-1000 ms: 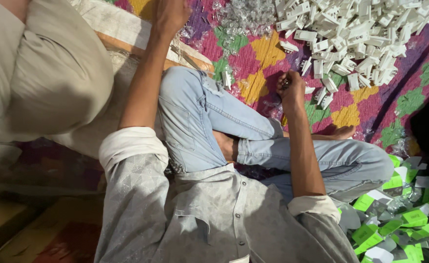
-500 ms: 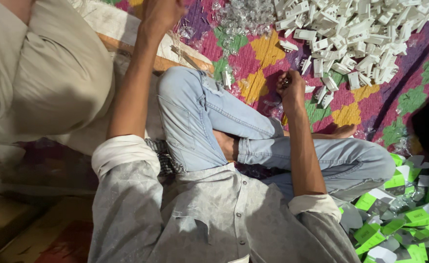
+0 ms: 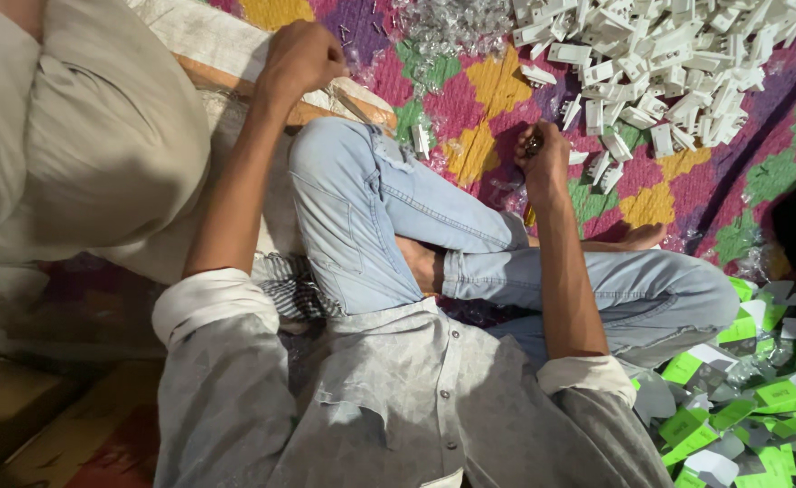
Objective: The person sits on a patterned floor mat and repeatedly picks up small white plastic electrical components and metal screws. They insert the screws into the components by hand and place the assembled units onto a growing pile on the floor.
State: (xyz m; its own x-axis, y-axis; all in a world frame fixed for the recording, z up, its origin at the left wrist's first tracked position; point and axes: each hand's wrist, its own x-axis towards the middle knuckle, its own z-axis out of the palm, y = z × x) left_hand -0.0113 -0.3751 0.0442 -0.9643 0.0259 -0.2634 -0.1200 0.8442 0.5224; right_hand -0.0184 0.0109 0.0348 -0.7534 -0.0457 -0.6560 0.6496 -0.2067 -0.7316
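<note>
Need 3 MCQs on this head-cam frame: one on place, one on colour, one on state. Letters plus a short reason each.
1. Where does the heap of white plastic parts lie?
A. on the patterned mat, top right
B. on the person's lap
C. in a box at bottom left

2. What colour are the small cartons at bottom right?
A. red and black
B. green and white
C. blue

3. How is the right hand?
A. flat and open on the knee
B. out of view
C. closed around a small dark item

Answers:
1 A: the heap sits on the mat beyond the knees.
2 B: green faces with white flaps show.
3 C: fingers curl around something small; its kind cannot be told.
</note>
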